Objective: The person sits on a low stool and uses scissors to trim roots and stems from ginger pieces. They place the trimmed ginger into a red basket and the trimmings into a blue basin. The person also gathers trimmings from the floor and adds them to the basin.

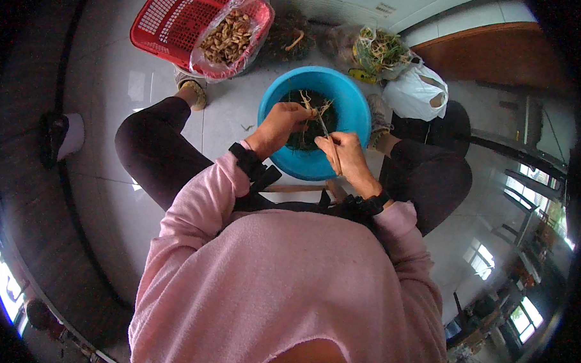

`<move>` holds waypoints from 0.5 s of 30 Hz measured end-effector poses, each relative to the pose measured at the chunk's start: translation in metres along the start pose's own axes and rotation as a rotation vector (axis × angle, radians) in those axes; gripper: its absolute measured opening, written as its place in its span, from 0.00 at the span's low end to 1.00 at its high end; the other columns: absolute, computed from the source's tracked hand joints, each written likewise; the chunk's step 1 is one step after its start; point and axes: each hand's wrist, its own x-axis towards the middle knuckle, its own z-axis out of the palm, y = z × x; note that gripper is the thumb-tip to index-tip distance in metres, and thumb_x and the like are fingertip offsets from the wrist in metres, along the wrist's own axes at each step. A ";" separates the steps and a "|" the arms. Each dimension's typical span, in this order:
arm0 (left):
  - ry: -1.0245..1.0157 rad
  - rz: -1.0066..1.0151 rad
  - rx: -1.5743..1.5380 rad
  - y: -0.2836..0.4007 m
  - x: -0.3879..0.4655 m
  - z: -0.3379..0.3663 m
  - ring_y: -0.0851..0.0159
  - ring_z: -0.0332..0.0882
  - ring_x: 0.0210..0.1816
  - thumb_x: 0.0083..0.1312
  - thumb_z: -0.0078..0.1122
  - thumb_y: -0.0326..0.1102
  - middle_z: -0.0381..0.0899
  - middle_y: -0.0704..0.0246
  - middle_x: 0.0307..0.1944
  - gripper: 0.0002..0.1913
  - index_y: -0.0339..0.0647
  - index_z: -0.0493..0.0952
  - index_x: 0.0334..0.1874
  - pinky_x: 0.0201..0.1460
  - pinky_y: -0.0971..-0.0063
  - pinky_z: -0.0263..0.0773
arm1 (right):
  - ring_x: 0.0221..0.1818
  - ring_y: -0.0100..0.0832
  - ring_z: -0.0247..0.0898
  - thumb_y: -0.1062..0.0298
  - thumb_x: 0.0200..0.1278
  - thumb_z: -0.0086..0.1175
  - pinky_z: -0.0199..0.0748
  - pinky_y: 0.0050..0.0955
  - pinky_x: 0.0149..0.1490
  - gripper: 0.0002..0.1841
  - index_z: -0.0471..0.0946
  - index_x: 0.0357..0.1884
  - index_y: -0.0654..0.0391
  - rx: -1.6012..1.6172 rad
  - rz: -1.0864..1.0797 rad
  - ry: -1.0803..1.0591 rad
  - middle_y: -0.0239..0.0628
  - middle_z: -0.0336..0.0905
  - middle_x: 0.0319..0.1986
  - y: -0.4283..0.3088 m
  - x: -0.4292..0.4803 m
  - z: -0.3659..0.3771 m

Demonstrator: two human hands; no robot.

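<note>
My left hand [284, 126] pinches a pale, branching root [306, 101] above a blue plastic basin [360, 119]. In my right hand [344, 152] is a knife [333, 154] with a light-coloured handle. Its narrow blade points up and meets the root, close to the left fingertips. Dark, stringy plant scraps [304, 142] lie in the bottom of the basin, partly hidden by both hands. The basin stands on the floor between my legs.
Beyond the basin, a red plastic basket [159, 21] bears a clear bag of knobbly brown roots [228, 37]. Dark rooty plants [290, 40] lie beside it. A clear bag of green plants [382, 52] and a white plastic bag [413, 92] are at the right, near a brown wooden panel [487, 56].
</note>
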 end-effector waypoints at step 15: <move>-0.075 0.026 0.171 -0.008 0.005 -0.005 0.72 0.74 0.37 0.67 0.61 0.36 0.78 0.72 0.35 0.09 0.36 0.79 0.38 0.40 0.78 0.69 | 0.31 0.28 0.75 0.75 0.60 0.59 0.75 0.25 0.32 0.18 0.70 0.51 0.62 0.391 -0.050 0.125 0.37 0.77 0.32 -0.015 0.035 0.000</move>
